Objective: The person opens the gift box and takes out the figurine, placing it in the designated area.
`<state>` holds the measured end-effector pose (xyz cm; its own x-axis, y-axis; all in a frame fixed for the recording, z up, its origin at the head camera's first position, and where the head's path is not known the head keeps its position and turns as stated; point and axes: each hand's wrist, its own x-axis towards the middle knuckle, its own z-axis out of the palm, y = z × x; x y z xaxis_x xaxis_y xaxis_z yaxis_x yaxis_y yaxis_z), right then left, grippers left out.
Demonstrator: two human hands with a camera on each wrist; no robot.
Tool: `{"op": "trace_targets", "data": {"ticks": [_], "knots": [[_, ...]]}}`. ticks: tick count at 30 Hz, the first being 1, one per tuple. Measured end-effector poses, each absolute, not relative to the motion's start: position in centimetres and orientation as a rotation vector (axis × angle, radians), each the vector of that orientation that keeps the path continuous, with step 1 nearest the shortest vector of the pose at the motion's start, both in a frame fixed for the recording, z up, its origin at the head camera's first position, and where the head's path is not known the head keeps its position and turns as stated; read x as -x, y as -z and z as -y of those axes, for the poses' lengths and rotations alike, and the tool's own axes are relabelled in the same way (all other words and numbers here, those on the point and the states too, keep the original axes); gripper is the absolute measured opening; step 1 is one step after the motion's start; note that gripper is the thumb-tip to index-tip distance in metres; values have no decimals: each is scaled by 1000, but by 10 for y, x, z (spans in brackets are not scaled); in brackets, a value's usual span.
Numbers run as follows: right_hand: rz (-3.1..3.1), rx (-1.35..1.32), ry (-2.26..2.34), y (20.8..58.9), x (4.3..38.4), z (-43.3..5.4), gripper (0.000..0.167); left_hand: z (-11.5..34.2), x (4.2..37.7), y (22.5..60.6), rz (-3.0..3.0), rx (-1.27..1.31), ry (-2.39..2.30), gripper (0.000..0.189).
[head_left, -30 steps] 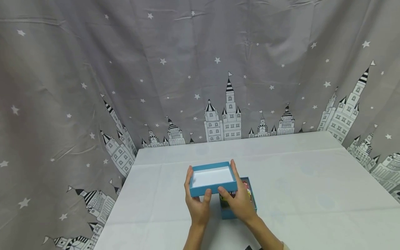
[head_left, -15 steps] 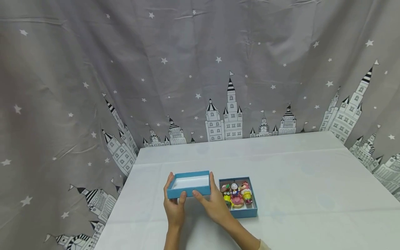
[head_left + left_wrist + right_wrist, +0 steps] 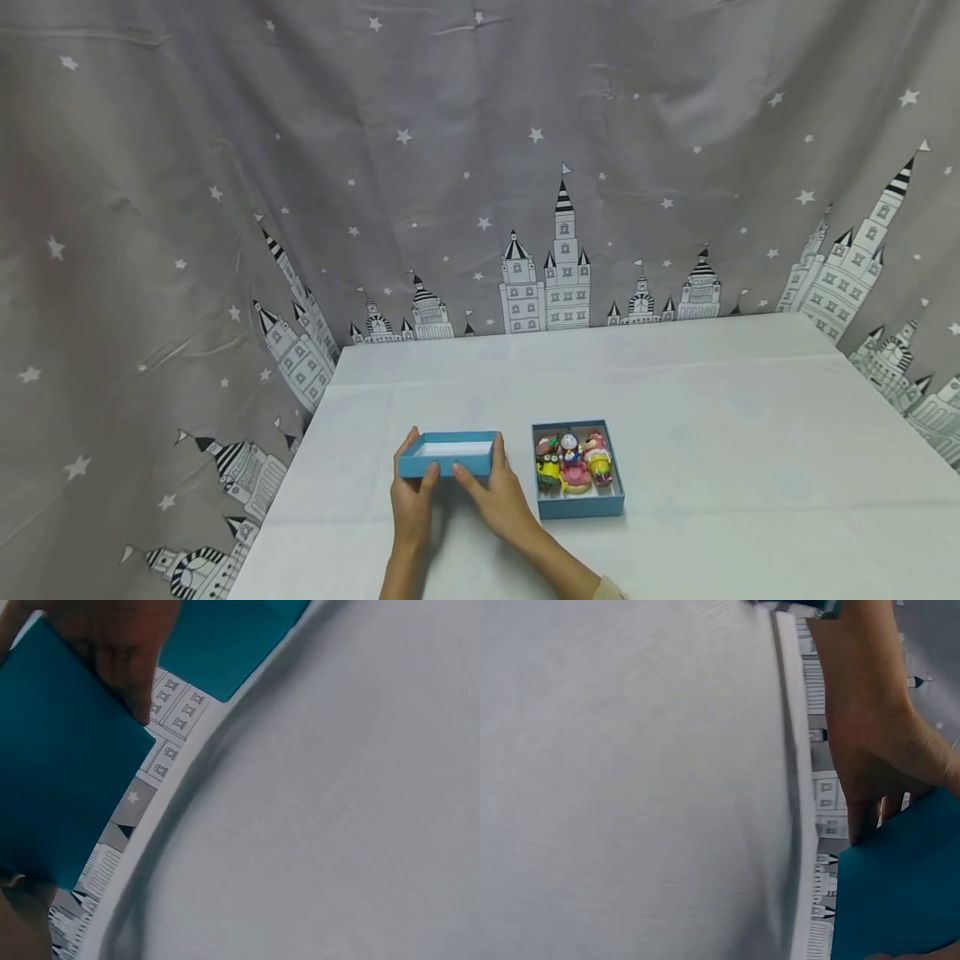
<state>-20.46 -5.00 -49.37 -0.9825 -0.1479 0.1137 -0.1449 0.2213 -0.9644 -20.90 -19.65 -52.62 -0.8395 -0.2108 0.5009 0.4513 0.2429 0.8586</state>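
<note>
Your left grip (image 3: 411,507) and right grip (image 3: 507,503) hold the blue lid (image 3: 446,469) above the tabletop (image 3: 720,500), left of the box (image 3: 582,507) of figurines (image 3: 574,477); uneven finger pressure could tilt it loose.

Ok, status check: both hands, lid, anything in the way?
Left hand and right hand gripping lid, hollow side up. Box of toys to its right. No obstruction seen.

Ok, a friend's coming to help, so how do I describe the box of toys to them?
Start at the white table in front of the grey castle curtain. Just right of the right hand, an open blue box rests on that table. Unlike the blue tray that this hand and the left hand grip, it holds small colourful toy figures.
</note>
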Motion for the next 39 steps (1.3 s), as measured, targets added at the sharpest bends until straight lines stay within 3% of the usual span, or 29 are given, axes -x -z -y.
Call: {"op": "trace_targets", "data": {"ticks": [28,39], "knots": [[-2459,204,1904,515,206,52,96,205,208,538,2262,47,1656,55],[-2490,311,1877,522,204,49,95,225,205,529,2373,119,1780,69]]}}
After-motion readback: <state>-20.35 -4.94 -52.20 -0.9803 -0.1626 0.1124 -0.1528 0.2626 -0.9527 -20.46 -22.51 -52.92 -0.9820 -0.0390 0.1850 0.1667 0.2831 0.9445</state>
